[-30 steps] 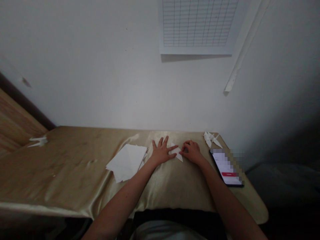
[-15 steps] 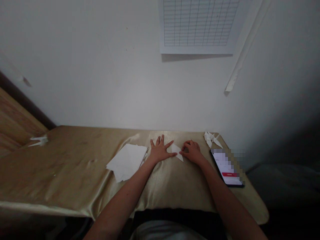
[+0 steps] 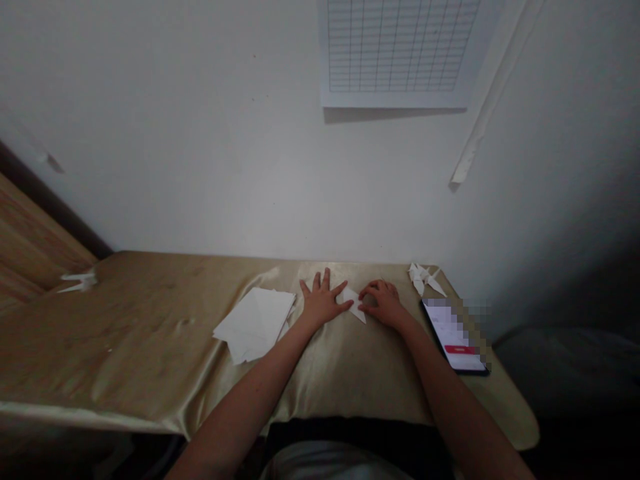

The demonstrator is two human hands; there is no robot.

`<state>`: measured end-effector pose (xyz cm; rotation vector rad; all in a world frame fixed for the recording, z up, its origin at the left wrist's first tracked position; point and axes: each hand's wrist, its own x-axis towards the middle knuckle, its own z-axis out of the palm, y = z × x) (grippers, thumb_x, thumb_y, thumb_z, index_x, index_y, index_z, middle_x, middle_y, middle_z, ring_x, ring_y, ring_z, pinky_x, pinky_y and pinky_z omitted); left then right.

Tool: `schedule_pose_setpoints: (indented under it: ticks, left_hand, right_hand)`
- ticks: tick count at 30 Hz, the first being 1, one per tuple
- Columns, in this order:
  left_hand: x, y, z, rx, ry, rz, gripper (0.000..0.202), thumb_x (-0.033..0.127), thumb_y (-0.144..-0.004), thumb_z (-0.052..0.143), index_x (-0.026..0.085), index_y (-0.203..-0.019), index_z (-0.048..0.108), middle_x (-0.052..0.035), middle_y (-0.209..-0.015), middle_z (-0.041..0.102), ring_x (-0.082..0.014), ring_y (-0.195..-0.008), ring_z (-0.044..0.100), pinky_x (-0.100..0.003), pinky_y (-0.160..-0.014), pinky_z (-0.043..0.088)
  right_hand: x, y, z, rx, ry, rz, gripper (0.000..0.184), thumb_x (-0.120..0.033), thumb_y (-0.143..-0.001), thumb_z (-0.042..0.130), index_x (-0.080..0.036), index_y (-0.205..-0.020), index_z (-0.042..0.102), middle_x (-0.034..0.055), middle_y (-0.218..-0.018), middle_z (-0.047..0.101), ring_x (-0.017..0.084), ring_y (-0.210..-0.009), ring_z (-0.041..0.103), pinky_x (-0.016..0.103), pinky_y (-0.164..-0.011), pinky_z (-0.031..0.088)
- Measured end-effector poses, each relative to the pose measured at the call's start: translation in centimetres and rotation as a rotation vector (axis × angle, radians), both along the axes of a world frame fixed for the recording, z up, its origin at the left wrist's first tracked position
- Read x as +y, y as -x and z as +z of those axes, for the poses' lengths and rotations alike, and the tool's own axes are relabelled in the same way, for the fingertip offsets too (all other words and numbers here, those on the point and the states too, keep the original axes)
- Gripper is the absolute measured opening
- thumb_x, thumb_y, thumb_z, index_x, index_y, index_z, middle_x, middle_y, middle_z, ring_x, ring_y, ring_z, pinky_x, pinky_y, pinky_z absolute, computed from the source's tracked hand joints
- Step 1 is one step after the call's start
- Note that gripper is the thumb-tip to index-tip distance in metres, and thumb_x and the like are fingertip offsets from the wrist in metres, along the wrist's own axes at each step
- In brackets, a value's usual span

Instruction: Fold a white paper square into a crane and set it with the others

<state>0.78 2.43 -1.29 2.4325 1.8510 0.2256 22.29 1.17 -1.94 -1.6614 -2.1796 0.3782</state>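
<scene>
A small folded white paper piece [image 3: 356, 305] lies on the gold satin cloth covering the table [image 3: 150, 333]. My left hand [image 3: 321, 300] rests flat on the paper's left part, fingers spread, so it is open. My right hand [image 3: 381, 302] is curled just right of the paper, its fingertips pinched together at the paper's right edge. Most of the paper is hidden under the two hands.
A stack of white paper sheets [image 3: 254, 323] lies left of my left hand. Folded paper cranes [image 3: 423, 278] sit at the back right corner, another paper figure [image 3: 76, 281] at the far left. A lit phone [image 3: 456, 333] lies right of my right hand. A grid chart [image 3: 397, 50] hangs on the wall.
My left hand has shifted slightly, its thumb drawing in along the paper. The right hand stays pinched at the paper's edge.
</scene>
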Motion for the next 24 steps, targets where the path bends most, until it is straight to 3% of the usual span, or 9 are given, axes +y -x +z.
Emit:
schedule_pose_setpoints:
  ticks: [10,24]
  left_hand:
    - [0.0,0.1,0.2,-0.002,0.071,-0.027,0.084,0.085,-0.080,0.046,0.048,-0.154,0.034,-0.0065,-0.171,0.010,-0.0470,-0.155,0.005,-0.081,-0.110,-0.003]
    - [-1.1,-0.9,-0.4,0.057,0.107,-0.074,0.129,0.096,-0.065,0.047,0.020,-0.163,0.016,-0.0227,-0.169,0.001,-0.0450,-0.155,-0.007,-0.077,-0.113,-0.008]
  right_hand:
    - [-0.3,-1.9,0.6,0.024,0.110,0.117,0.050,-0.039,-0.069,0.083,-0.033,-0.116,0.070,0.0065,-0.142,0.050,0.031,-0.136,0.042,0.051,-0.117,0.025]
    - [-0.6,-2.4,1.2,0.062,0.170,0.176,0.063,-0.042,-0.061,0.088,-0.028,-0.118,0.067,0.0095,-0.150,0.047,0.032,-0.143,0.038,0.053,-0.122,0.018]
